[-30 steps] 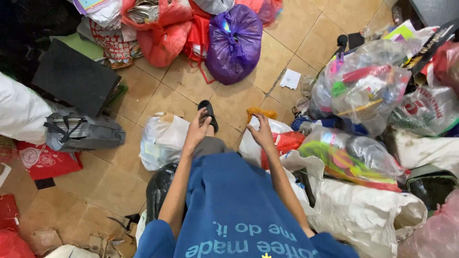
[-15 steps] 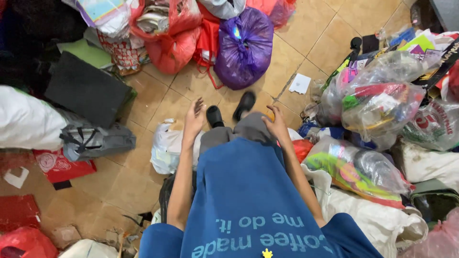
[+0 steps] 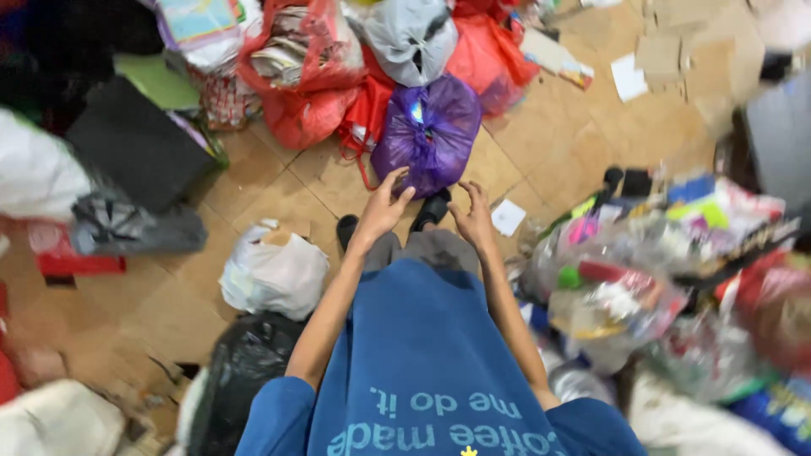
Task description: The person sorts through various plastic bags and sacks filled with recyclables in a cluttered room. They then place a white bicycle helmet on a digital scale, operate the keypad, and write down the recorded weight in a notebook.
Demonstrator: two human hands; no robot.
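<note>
1. Reaching forward at centre frame, your left hand [image 3: 382,209] has its fingers spread wide and grips nothing; the fingertips lie at the lower edge of the tied purple plastic bag [image 3: 428,132], touching or just short of it, which the picture does not settle.
2. Your right hand [image 3: 475,218] hangs just right of the left, fingers loosely curled and apart, holding nothing, near the same bag but not on it.
3. The purple bag stands on the tan tiled floor [image 3: 541,152] just above centre, knotted at the top, leaning against the red plastic bags [image 3: 304,110] and a grey bag [image 3: 405,38] behind it.
4. Your black shoes [image 3: 432,209] show just below the purple bag, between your two hands.
5. A white plastic bag [image 3: 272,272] sits at left of centre; a black bag [image 3: 245,371] lies below it, beside your left arm.
6. Clear sacks of mixed coloured waste [image 3: 625,279] fill the right of the frame, close to your right elbow.
7. Risk, as a judgement: thin film gripped low may tear or slip from open fingers, and the leaning red bags could slump if their prop shifts.
8. Risk, as a judgement: with bags crowding both sides, your footing is narrow and a step sideways may catch one.
</note>
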